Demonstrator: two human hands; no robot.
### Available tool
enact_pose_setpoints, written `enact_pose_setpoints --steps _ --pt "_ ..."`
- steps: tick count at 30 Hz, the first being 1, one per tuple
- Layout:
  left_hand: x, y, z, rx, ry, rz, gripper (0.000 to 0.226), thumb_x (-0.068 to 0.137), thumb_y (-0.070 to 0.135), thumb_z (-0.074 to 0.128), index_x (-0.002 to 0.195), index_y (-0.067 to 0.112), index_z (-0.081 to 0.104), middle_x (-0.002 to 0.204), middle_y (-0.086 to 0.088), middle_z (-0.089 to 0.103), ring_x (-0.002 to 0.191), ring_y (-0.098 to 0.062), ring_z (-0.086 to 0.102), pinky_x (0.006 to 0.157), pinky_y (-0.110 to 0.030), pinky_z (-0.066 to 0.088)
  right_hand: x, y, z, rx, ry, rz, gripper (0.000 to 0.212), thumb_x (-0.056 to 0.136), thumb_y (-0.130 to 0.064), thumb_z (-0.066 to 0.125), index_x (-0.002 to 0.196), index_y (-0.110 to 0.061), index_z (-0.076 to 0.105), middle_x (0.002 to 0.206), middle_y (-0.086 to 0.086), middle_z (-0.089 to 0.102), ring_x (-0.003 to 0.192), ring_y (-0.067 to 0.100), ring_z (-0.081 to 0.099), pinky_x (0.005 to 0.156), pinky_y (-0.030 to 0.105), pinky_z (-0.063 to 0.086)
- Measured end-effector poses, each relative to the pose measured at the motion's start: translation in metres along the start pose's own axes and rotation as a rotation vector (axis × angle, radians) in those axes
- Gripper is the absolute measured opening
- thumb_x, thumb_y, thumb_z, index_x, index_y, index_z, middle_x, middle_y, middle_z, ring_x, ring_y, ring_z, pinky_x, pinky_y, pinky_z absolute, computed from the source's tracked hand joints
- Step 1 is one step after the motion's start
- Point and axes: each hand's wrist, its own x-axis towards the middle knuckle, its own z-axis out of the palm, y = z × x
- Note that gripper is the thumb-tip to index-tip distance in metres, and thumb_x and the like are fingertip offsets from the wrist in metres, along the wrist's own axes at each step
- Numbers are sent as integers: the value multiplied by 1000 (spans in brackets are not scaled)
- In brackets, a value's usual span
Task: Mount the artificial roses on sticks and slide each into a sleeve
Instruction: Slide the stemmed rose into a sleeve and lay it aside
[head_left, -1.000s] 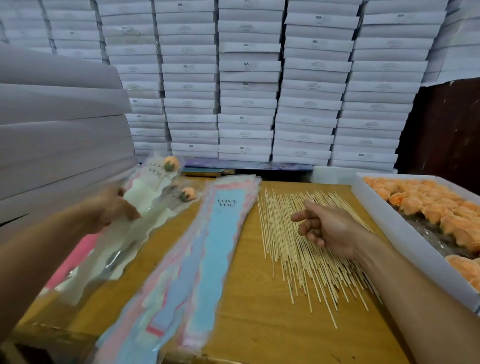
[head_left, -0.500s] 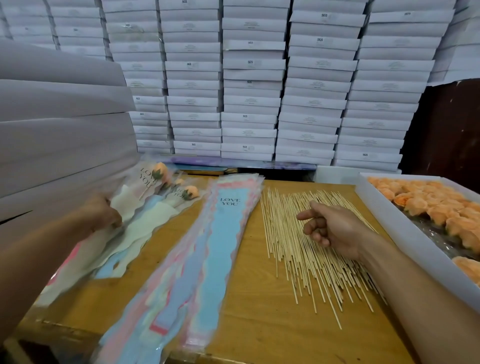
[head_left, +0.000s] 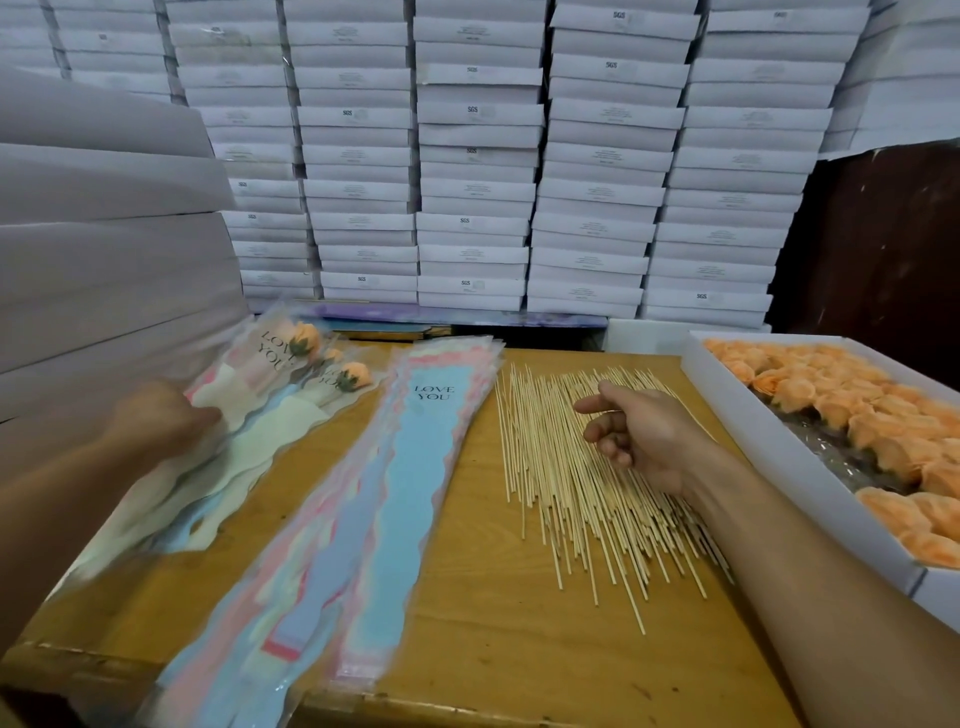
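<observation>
Sleeved roses (head_left: 311, 364) with orange heads lie in a pile at the table's far left. My left hand (head_left: 161, 415), blurred, grips the top sleeved rose (head_left: 244, 421) and presses it onto that pile. A stack of empty pastel "LOVE YOU" sleeves (head_left: 384, 493) runs down the middle. To its right lies a spread of thin wooden sticks (head_left: 550, 467). My right hand (head_left: 639, 431) hovers low over the sticks, fingers loosely curled and thumb out, with nothing visibly in it. Loose orange roses (head_left: 841, 410) fill a white box (head_left: 748, 431) at the right.
White flat boxes (head_left: 467, 156) are stacked in tall columns behind the wooden table (head_left: 519, 649). Another stack of grey-white boxes (head_left: 104, 234) walls off the left side. A dark panel (head_left: 883, 234) stands at the back right.
My left hand has carried the sleeved rose down and left onto the pile. My right hand has stayed over the sticks, fingers a little looser.
</observation>
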Motion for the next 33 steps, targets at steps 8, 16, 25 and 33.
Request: enact_pose_setpoints --steps 8,16,25,33 --pt "-23 38 -1 254 136 128 63 85 34 70 131 1 44 132 -32 43 122 -48 41 100 -56 41 -7 -1 2 -281 147 -103 23 103 -21 49 103 -10 69 61 2 70 43 9 54 40 23 39" --pt "-115 140 30 69 162 497 47 89 34 66 126 10 51 126 -21 50 121 -38 42 99 -49 36 -7 2 3 -504 186 -171 18 102 -25 54 97 -19 71 62 -3 72 42 0 56 53 26 43" --pt "-191 231 106 -212 -198 544 9 92 17 62 91 10 68 92 -8 70 85 -27 64 73 -34 52 -7 4 -1 -537 249 -158 25 100 -21 54 93 -8 74 63 2 73 40 0 56 57 27 43" --pt "-204 270 148 -63 -268 555 27 92 18 65 76 16 43 83 -2 51 85 -26 57 62 -32 38 -3 6 -1 -540 267 -150 25 98 -19 56 94 0 72 68 10 74 38 0 56 57 27 44"
